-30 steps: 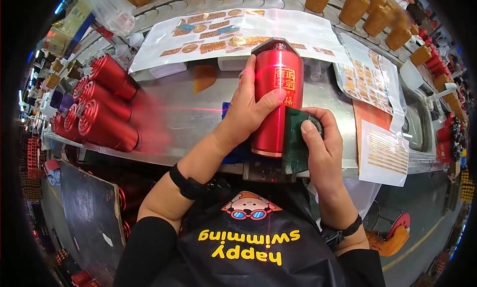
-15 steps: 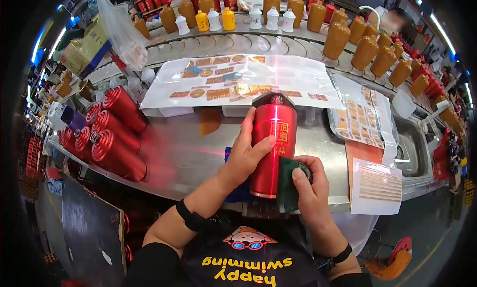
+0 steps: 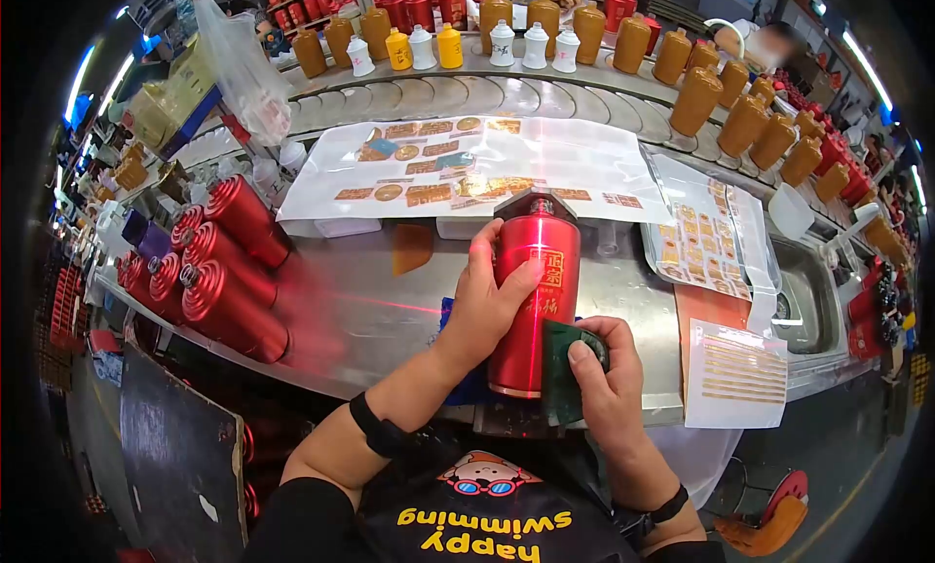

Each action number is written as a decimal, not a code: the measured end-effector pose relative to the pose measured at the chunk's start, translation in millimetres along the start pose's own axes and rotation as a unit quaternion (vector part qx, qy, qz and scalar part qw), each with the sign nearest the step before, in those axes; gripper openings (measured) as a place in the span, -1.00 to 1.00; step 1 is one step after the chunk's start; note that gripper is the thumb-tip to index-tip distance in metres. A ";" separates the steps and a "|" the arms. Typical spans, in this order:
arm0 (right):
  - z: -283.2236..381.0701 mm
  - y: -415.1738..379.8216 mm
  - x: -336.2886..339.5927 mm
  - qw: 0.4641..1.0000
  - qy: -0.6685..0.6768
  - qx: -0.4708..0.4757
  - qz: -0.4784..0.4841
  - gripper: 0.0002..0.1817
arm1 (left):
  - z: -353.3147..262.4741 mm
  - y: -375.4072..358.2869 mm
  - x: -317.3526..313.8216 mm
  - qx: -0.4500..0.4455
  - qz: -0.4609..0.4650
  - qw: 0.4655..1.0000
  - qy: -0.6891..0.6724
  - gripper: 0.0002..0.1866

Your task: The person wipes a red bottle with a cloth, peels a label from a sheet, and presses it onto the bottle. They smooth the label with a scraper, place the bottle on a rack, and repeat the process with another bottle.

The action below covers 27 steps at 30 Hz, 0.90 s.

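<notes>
A shiny red bottle (image 3: 519, 354) with gold characters lies with its neck away from me, its shoulder against a dark angled holder (image 3: 563, 206). My left hand (image 3: 484, 305) is closed around its left side, the thumb resting on top near the gold print. In my right hand (image 3: 611, 383) a dark green scraper (image 3: 561, 393) is pinched between thumb and fingers, its edge at the bottle's lower right side. A blue cloth (image 3: 447, 312) shows partly beneath the bottle. Red laser lines cross the bottle and the table.
Several red bottles (image 3: 234, 310) lie stacked at left. White sticker sheets (image 3: 351, 173) spread behind the work spot; a tray of gold stickers (image 3: 696, 246) and a sheet of gold strips (image 3: 737, 373) sit at right, before a sink (image 3: 808, 305). Brown bottles (image 3: 696, 102) line a conveyor (image 3: 390, 100).
The green scraper and my right hand have shifted slightly down along the bottle. More of the gold characters show. The brown bottles on the conveyor have moved.
</notes>
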State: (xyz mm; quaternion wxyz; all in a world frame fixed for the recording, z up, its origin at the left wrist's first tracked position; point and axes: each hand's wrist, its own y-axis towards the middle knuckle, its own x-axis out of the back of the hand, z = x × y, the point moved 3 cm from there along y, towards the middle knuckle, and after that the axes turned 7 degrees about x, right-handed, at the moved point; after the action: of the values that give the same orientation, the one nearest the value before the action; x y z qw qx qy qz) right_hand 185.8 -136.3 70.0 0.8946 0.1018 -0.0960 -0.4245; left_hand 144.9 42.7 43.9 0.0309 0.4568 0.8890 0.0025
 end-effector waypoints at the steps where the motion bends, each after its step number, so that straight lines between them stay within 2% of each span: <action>1: 2.4 2.3 1.4 1.000 -0.013 0.008 0.002 -0.76 | 1.3 1.8 1.6 0.004 0.002 1.000 0.002 -0.15; 4: 13.7 18.8 13.8 0.993 -0.111 0.024 0.026 -0.75 | 0.6 -1.0 2.9 0.012 0.022 0.999 -0.044 -0.14; 5: 17.4 29.7 17.8 0.987 -0.138 0.073 0.048 -0.75 | 0.3 -2.9 2.6 0.014 0.031 0.997 -0.067 -0.14; 8: 42.4 64.0 17.7 0.966 -0.202 0.107 0.118 -0.78 | 9.8 -9.7 4.4 -0.017 0.044 0.999 -0.020 -0.13; 11: 42.6 83.7 15.7 0.973 -0.170 0.093 0.125 -0.79 | -1.8 -13.9 2.0 0.030 0.056 0.995 -0.074 -0.08; 15: 30.0 86.4 20.3 0.982 -0.145 0.087 0.085 -0.78 | -5.7 -14.0 0.0 0.012 0.037 0.999 0.026 -0.01; 18: 28.7 85.0 16.2 0.978 -0.148 0.097 0.107 -0.77 | -3.3 -14.4 -0.4 0.003 0.024 0.998 0.058 0.03; 22: 32.2 113.3 5.9 0.956 -0.196 0.087 0.200 -0.73 | -0.1 -15.5 0.3 0.013 0.039 0.998 0.049 0.07; 24: 46.9 110.2 -1.3 0.869 -0.363 0.278 0.188 -0.80 | -0.7 -21.4 3.2 0.001 0.062 0.996 0.064 0.10; 26: 57.5 104.1 -13.6 0.721 -0.502 0.451 0.160 -0.86 | 1.2 -37.0 10.9 -0.031 0.096 0.989 0.109 0.15; 27: 53.3 87.7 -19.0 0.718 -0.425 0.516 0.191 -0.85 | -1.3 -47.6 17.5 -0.052 0.120 0.976 0.175 0.21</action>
State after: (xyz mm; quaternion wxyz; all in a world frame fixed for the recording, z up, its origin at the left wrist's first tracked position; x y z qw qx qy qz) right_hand 225.2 -72.6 142.8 0.6302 0.3361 -0.6881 -0.1277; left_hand 96.0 29.3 42.6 -0.1022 0.5505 0.8180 0.1321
